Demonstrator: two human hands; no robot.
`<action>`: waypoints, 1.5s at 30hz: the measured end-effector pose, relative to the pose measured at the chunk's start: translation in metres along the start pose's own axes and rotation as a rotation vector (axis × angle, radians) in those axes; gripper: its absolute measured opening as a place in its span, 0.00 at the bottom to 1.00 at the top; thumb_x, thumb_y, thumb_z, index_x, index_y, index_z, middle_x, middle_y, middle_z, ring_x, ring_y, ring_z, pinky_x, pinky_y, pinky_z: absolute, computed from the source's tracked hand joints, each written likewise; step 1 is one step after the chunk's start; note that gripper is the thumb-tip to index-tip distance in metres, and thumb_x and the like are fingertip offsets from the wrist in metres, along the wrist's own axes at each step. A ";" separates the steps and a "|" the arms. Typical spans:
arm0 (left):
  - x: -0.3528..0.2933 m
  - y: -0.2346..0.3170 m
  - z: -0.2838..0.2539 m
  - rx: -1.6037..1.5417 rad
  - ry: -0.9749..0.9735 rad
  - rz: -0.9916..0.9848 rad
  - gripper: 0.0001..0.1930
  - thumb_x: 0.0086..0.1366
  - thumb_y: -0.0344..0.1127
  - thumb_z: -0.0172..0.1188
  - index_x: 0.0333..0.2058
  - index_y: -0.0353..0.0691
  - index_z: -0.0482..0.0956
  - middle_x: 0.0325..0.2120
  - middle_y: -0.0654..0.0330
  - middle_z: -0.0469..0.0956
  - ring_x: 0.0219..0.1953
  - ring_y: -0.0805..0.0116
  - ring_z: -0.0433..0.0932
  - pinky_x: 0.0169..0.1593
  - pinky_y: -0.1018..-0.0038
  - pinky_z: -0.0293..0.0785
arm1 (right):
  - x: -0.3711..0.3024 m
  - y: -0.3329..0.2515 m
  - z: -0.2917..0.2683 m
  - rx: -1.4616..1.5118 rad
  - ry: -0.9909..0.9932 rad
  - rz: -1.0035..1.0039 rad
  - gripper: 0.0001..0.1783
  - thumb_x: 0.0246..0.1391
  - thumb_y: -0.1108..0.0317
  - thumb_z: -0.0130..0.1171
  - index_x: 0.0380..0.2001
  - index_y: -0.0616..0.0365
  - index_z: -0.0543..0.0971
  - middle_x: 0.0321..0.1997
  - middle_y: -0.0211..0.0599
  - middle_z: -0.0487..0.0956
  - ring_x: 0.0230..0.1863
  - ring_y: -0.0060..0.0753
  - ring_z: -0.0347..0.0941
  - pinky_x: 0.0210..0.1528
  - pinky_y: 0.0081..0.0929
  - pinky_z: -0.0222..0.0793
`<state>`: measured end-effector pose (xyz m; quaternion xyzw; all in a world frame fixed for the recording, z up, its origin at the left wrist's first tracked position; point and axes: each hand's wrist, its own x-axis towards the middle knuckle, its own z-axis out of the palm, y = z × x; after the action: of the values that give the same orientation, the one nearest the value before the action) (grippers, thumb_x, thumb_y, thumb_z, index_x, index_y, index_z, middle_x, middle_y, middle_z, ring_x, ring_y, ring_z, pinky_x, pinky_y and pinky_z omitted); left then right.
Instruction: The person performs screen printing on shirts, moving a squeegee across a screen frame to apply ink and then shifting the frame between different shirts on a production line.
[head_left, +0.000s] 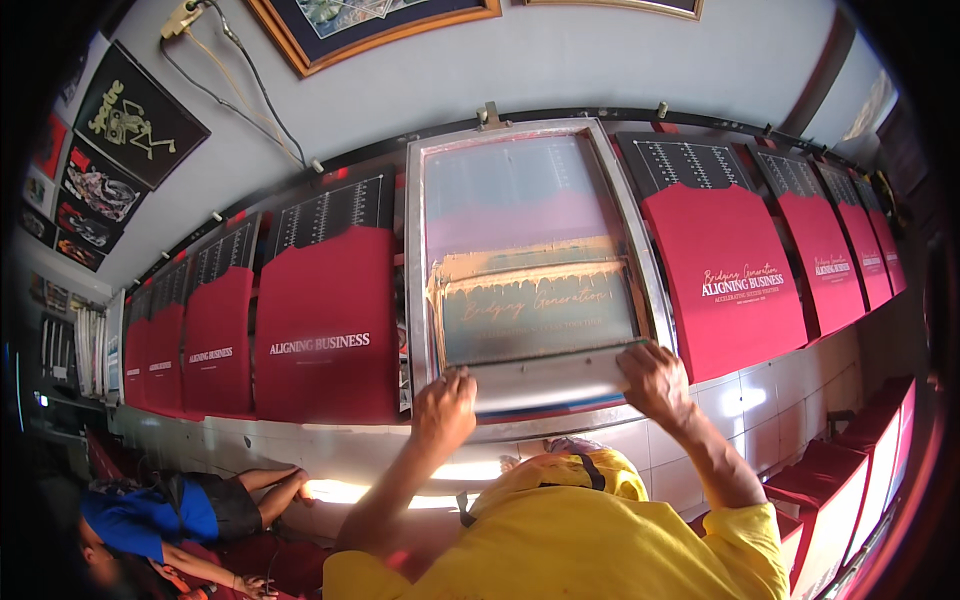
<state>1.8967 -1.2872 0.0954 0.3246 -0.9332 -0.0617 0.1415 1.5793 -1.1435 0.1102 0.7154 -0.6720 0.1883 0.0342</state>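
Note:
A wide silver squeegee [548, 383] lies across the near end of a screen printing frame [416, 230]. At its left end, my left hand [445, 405] is closed on it. The fingers of my right hand [656, 382] wrap round its right end. Beyond the squeegee, the mesh [530, 325] shows script lettering, and a ragged band of orange-gold ink [540, 256] crosses its middle. A red shirt on a dark board shows faintly through the mesh.
Red shirts [325, 320] with white lettering lie on boards to the left; more printed shirts [725, 290] lie to the right. A person in a blue shirt [190, 515] is low at the left. More red-covered boards [820, 480] stand at the lower right. A cable [245, 110] hangs on the wall.

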 end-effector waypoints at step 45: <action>-0.082 0.033 0.021 0.043 -0.133 0.003 0.27 0.54 0.27 0.59 0.54 0.29 0.69 0.61 0.45 0.64 0.63 0.46 0.65 0.66 0.58 0.62 | -0.084 -0.051 0.014 -0.119 -0.206 0.116 0.44 0.44 0.34 0.65 0.52 0.60 0.75 0.53 0.40 0.71 0.56 0.43 0.65 0.57 0.42 0.61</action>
<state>1.9327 -1.2098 0.0639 0.3214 -0.9421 -0.0627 0.0720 1.6295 -1.0634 0.0816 0.6876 -0.7221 0.0754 -0.0036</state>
